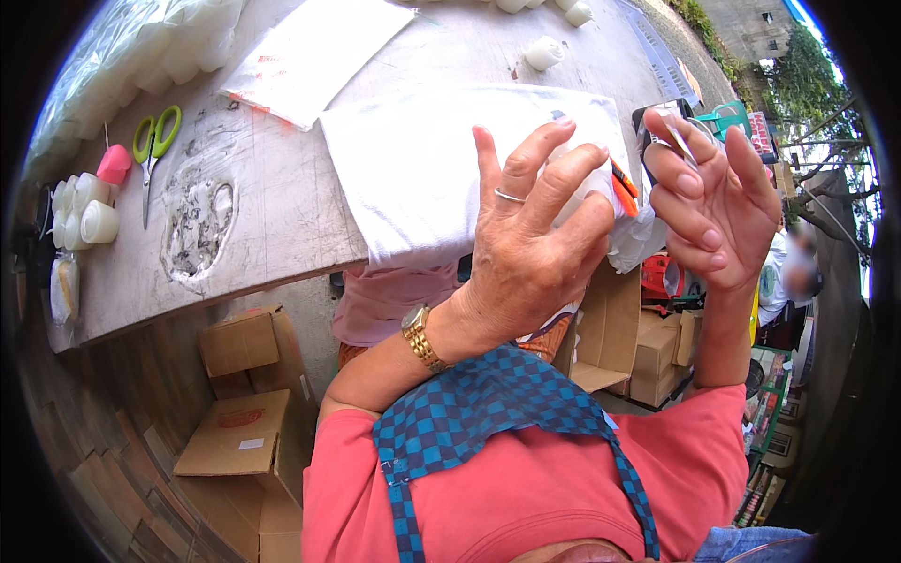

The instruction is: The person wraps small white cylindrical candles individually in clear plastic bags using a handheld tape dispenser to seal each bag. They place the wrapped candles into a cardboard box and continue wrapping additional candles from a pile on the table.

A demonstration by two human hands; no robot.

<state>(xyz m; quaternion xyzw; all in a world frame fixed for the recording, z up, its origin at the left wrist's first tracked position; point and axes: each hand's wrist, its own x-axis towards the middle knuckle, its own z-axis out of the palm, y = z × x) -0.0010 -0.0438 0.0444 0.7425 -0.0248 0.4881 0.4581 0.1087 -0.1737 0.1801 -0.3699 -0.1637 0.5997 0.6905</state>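
My left hand [538,211], wearing a ring and a gold watch, is over a folded white cloth [415,169] at the table's front edge. Its fingers are spread around a whitish, translucent object [597,179], which they largely cover; the thumb is hidden. To the right, my right hand [718,204] is raised palm up with its fingers curled. It holds a small, pale strip [680,144] near the index fingertip. Between the hands, an orange and black tool [624,188], perhaps a cutter, lies by the cloth. A teal tape dispenser [728,119] stands behind my right hand.
On the table [303,239] lie green-handled scissors [155,144], a pink piece [114,164], white candles [88,211], a lone candle [544,53], a white plastic sheet [320,60] and a large clear bag of candles [148,56]. Cardboard boxes [236,433] stand below. A person [778,274] is at right.
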